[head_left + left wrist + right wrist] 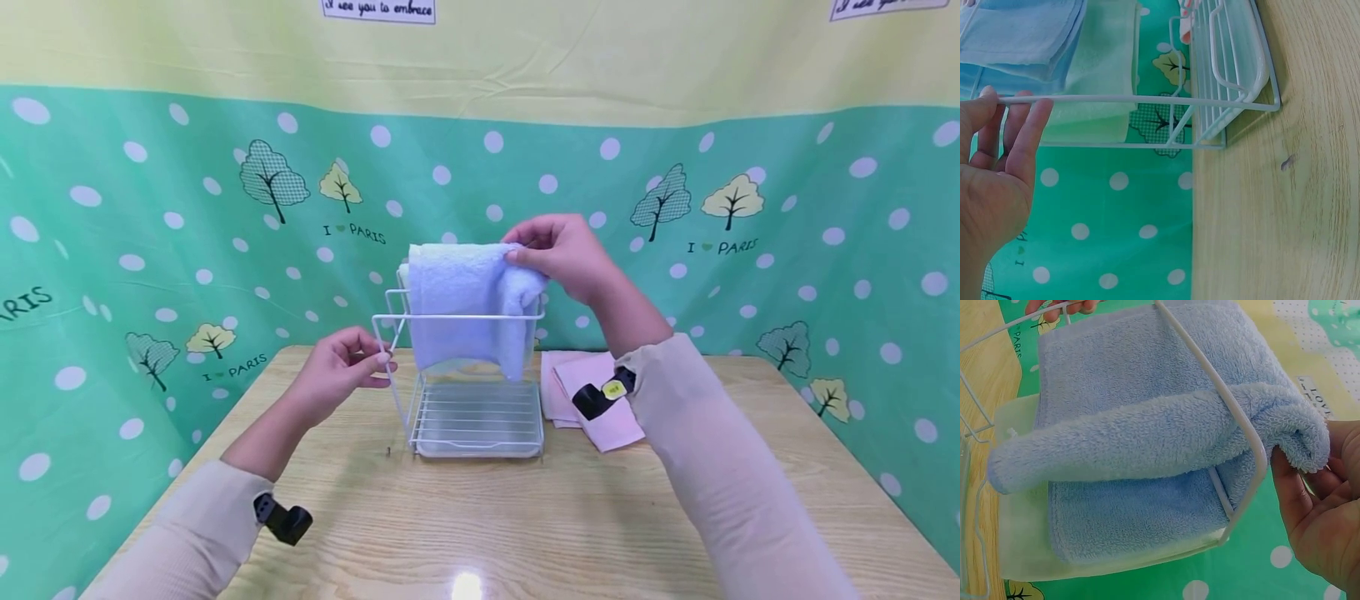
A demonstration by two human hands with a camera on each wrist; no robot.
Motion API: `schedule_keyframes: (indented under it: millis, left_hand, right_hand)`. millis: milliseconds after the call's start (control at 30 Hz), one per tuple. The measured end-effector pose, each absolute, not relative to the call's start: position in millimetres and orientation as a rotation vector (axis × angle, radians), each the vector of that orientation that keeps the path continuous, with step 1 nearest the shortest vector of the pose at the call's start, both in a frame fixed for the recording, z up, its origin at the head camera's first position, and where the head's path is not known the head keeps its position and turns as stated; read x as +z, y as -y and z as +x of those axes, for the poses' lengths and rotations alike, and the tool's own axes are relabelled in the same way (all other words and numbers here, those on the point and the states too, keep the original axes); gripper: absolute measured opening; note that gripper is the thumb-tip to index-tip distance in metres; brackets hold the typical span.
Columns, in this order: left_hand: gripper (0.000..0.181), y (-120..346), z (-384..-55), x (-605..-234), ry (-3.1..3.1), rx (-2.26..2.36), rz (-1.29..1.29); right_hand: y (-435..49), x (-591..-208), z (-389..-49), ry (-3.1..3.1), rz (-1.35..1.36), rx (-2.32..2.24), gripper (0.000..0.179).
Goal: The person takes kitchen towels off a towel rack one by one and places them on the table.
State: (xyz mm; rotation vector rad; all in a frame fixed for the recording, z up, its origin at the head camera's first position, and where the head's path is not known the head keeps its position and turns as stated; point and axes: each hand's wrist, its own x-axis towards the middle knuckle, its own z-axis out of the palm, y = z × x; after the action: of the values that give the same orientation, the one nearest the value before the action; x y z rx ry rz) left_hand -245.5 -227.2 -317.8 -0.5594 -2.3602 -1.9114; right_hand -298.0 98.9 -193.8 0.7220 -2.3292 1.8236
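A white wire rack [480, 317] stands on the table, with a light blue towel [457, 283] draped over one of its upper bars. My right hand [558, 254] pinches the towel at its top right corner, where the cloth bunches into a thick fold. In the right wrist view that fold [1135, 434] runs down across the flatter layers. On the other side, my left hand [341, 371] grips the rack's left upright between thumb and fingers. Behind the blue towel hangs a pale green towel [1107, 62], mostly hidden in the head view.
Pink folded cloths [592, 392] lie on the table right of the rack, partly under my right forearm. A pale tray [480, 452] sits at the rack's base below a wire grid. Close behind the wooden table [450, 517] hangs a green dotted curtain [465, 200].
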Motion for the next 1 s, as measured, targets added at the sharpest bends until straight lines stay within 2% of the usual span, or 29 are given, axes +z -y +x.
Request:
schedule_keyframes:
  millis: [533,767,1000]
  left_hand:
    - [0.022,227,-246,-318,2.345,-1.921,-0.581]
    - [0.005,227,-245,-317,2.343,-1.929,-0.565]
    - [0.019,226,-244,-316,2.345,-1.923,-0.570]
  right_hand:
    - [-105,-183,-291,2.160,0.621,1.918,0.014]
    - [-109,-177,-287,2.042,0.552,1.963,0.011]
    - [-117,-171,-284,1.944,0.538,2.009,0.010]
